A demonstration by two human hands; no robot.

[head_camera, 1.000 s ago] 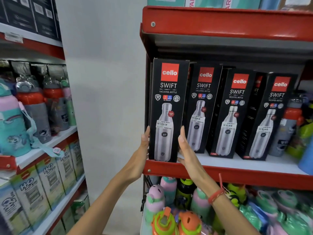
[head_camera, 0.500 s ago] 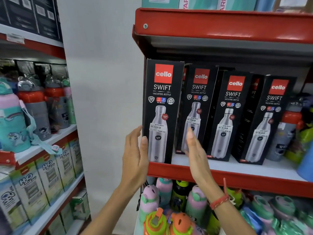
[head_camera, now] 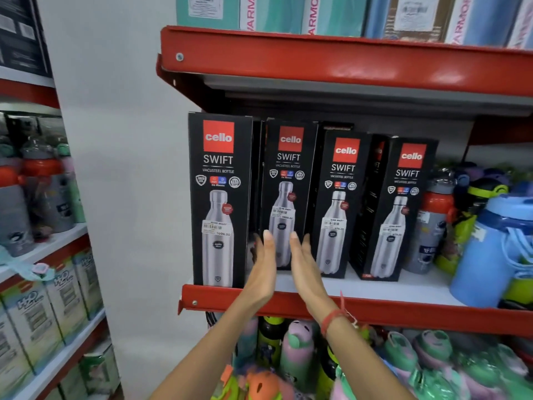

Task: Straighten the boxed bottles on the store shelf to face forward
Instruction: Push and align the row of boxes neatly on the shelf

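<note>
At six o'clock, the left hand (head_camera: 264, 265) and right hand (head_camera: 305, 265), flat and empty, have left the squared first box (head_camera: 219, 199) and now flank the second box (head_camera: 288, 194), angled back at twelve, next for straightening on the shelf (head_camera: 403, 311).

"cello swift" on boxed bottles (head_camera: 219, 197)

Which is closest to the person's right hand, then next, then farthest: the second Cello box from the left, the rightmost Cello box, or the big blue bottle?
From the right hand:
1. Second Cello box, just behind it.
2. Rightmost Cello box, farther right.
3. Blue bottle, far right.
</note>
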